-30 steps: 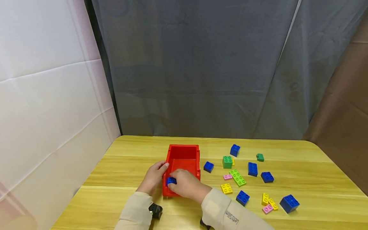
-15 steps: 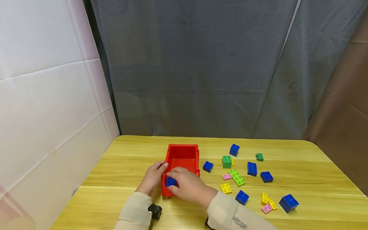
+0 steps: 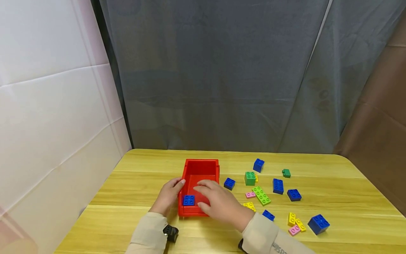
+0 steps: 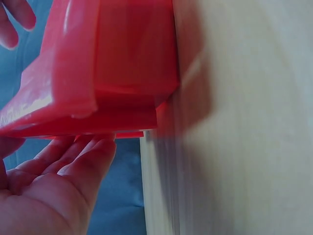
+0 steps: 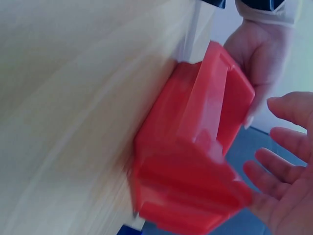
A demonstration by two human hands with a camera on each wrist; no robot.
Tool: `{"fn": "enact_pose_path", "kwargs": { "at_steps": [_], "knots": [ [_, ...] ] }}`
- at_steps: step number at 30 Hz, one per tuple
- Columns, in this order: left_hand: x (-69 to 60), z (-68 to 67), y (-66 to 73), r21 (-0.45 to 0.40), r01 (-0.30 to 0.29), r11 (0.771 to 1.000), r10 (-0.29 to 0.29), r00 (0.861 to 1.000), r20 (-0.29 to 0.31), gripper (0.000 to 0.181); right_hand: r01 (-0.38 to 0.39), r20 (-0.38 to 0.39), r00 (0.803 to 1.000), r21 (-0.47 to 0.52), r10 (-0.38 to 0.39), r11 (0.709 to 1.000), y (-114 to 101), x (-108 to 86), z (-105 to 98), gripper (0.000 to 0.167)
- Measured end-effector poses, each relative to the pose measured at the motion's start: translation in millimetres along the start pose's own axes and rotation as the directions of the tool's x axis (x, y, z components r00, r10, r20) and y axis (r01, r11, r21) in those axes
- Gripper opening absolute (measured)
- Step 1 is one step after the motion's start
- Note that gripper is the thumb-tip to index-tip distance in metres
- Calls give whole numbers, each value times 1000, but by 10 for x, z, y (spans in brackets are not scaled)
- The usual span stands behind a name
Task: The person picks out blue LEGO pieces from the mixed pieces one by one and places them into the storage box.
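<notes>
A red plastic bin (image 3: 193, 183) stands on the wooden table, with a blue 2x2 toy brick (image 3: 189, 200) lying studs up in its near left corner. My left hand (image 3: 169, 195) holds the bin's left wall, thumb over the rim; the left wrist view shows its fingers (image 4: 90, 156) along the outer side. Over the bin's near right part is my right hand (image 3: 219, 203), fingers spread and apart from the blue brick. Nothing is held by it in the right wrist view, where the fingers (image 5: 281, 164) show beside the bin's rim.
Right of the bin lie loose toy bricks: a blue one (image 3: 229, 183) closest, a green one (image 3: 250, 178), a long lime one (image 3: 261, 195), a pink one (image 3: 250, 195) and several more. A large blue brick (image 3: 318, 224) lies furthest right. Grey cloth (image 3: 206, 88) hangs behind the table.
My right hand has let go of the blue brick inside the bin and moved right, its fingers spreading. The left hand stays on the bin's left wall.
</notes>
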State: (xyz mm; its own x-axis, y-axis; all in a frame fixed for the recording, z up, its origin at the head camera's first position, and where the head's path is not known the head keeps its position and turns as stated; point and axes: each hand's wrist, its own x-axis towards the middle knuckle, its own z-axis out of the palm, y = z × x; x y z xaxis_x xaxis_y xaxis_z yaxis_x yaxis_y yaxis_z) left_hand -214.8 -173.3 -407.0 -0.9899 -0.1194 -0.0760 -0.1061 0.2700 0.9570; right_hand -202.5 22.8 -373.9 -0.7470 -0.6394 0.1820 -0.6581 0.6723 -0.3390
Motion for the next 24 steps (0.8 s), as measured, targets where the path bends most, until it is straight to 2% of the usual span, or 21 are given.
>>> {"fn": "enact_pose_path", "kwargs": {
  "at_steps": [7,14,19,24],
  "knots": [
    [14,5,15,-11,5,1000,-5,1000,-3,46,-34,-121,992,49,40,998,154,-41,-87,46],
    [23,6,16,-3,17,1000,-17,1000,-4,46,-85,-198,975,91,101,992,278,-69,-166,47],
    [14,-2,24,14,23,1000,-22,1000,-9,47,-127,-265,952,107,151,986,393,-75,-206,47],
    [8,-6,26,14,14,1000,-14,1000,-5,46,-198,-282,933,123,226,972,515,-65,-240,46]
  ]
}}
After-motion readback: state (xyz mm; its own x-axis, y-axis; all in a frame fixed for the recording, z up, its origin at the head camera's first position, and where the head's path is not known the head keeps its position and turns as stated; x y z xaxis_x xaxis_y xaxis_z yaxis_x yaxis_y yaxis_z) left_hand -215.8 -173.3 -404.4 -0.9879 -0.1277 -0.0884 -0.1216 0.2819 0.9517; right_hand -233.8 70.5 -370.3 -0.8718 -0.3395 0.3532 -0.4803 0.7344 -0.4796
